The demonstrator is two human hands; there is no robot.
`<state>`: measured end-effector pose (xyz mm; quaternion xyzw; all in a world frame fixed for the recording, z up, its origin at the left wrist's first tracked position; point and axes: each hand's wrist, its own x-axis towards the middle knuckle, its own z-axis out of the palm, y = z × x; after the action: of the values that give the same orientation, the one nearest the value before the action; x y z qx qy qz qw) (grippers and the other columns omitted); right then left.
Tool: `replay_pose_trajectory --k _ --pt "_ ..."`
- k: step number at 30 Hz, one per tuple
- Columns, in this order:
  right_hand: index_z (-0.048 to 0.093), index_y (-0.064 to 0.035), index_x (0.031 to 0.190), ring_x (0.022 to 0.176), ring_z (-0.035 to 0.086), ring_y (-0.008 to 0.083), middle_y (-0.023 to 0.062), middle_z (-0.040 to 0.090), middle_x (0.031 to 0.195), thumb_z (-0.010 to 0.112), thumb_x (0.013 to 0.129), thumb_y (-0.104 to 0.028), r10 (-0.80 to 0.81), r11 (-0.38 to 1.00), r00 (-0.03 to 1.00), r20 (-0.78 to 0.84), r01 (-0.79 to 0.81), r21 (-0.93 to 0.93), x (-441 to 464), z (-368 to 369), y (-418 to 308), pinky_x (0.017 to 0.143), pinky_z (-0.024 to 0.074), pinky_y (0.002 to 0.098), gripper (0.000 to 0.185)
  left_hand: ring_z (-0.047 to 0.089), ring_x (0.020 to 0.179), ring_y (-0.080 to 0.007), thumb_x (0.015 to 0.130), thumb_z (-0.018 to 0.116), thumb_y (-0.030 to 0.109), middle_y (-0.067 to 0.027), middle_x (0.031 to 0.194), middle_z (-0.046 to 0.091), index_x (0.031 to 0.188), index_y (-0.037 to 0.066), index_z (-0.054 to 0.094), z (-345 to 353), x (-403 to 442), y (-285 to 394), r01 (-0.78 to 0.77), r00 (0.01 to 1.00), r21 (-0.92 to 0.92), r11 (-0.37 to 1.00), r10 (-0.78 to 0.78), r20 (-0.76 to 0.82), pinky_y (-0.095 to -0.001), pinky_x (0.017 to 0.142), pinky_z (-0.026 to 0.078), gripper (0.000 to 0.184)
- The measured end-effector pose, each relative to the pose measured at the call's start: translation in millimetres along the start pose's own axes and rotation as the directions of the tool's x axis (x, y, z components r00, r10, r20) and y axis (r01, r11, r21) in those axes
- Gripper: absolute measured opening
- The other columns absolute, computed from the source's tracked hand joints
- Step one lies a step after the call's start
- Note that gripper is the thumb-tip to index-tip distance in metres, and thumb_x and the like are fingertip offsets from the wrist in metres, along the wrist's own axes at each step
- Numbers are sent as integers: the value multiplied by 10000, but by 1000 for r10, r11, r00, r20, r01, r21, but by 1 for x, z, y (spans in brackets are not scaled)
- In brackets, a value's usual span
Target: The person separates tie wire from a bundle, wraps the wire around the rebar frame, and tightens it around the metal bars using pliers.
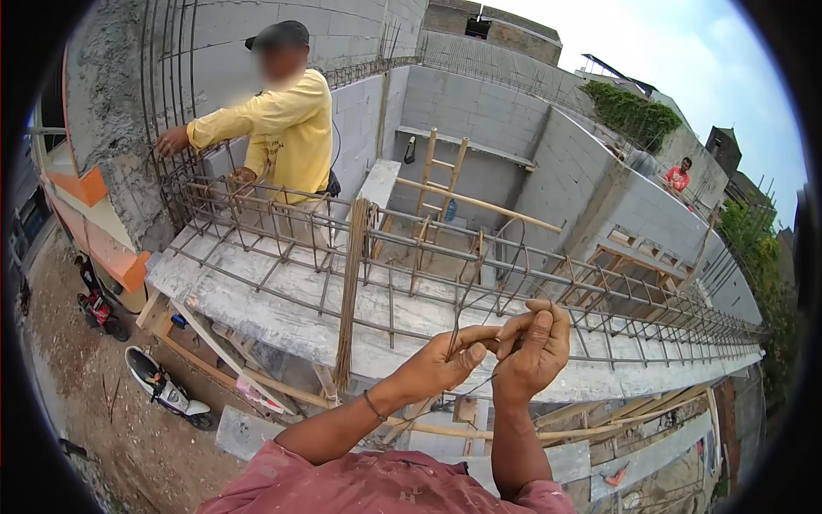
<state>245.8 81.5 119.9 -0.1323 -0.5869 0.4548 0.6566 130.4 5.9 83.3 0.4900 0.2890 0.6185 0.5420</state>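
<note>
My left hand [452,363] and my right hand [533,344] meet in front of a long rebar cage [391,301]. Both are closed in a pinch on a thin dark wire [457,315], which rises in a bend above my fingers; a thin end also trails below them. Its exact path between the fingertips is hidden. Left of my hands, a thick bundle of thin tie wires [349,295] hangs folded over the cage's top bar. The cage lies along a grey formwork board [248,278].
A person in a yellow shirt [295,128] stands at left, hands on upright rebars [171,68]. Behind the cage are block walls [471,98] and a bamboo ladder [458,176]. Far below lie the ground, a white scooter [167,390] and a red motorbike [101,313]. Another person [678,176] is far right.
</note>
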Motion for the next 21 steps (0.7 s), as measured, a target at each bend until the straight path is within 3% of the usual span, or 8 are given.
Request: replay_pose_trajectory --k 3,5,7,10,16,17,19,21 --pt "555 16 1069 479 443 51 58 583 640 442 1086 -225 -75 994 996 -51 71 -85 20 1 -14 456 341 188 267 632 985 -143 1032 562 382 -85 1036 692 1362 -18 545 6 8 -34 -141 986 175 974 154 -63 -316 921 485 519" --pt "608 7 1000 542 460 60 40 579 674 480 1072 -191 -87 982 995 -39 78 -174 31 4 -21 498 365 198 247 571 662 -72 1052 489 440 8 823 630 1187 27 649 6 9 -34 -189 974 400 897 120 191 -249 629 477 462" --pt "644 10 1015 692 524 90 54 602 814 510 1057 -173 -110 960 993 42 118 -252 35 2 -23 611 426 217 230 580 741 -78 1068 456 425 -1 816 620 939 41 647 14 4 -14 95 968 301 949 -159 194 -255 687 474 448" --pt "669 13 1084 985 559 162 82 595 1052 567 1025 -176 -218 899 974 56 222 -378 35 -10 -22 824 468 284 223 380 658 -105 1088 411 419 28 717 431 792 59 486 2 9 -29 -33 974 350 936 -49 223 -293 625 382 471" --pt "532 23 1352 1130 607 347 227 621 1229 587 1001 -181 -58 998 884 463 66 0 6 -18 -84 946 474 433 410 331 674 -113 1093 402 409 29 701 350 759 76 405 -31 4 -41 -65 992 311 948 27 123 -300 647 346 472" --pt "380 31 1462 1246 523 418 297 515 1361 671 954 -381 -25 995 907 420 63 -79 11 -48 -71 982 443 506 715 326 670 -114 1093 405 407 30 700 346 758 79 402 -35 3 -44 -41 994 238 971 16 106 -300 645 343 468" --pt "398 -36 1486 1292 538 327 229 533 1384 586 982 -499 -80 955 994 70 97 -281 32 -72 -59 1030 456 420 710 319 664 -112 1094 405 395 33 699 345 754 83 399 -34 3 -44 -64 984 183 981 32 175 -298 643 340 461" --pt "357 -43 1509 1316 516 342 239 508 1405 576 950 -583 -18 977 989 149 49 -207 52 -70 -42 1044 443 437 808 313 658 -109 1096 406 383 37 698 345 751 87 395 -24 5 -49 -82 969 115 990 52 242 -296 641 338 455"
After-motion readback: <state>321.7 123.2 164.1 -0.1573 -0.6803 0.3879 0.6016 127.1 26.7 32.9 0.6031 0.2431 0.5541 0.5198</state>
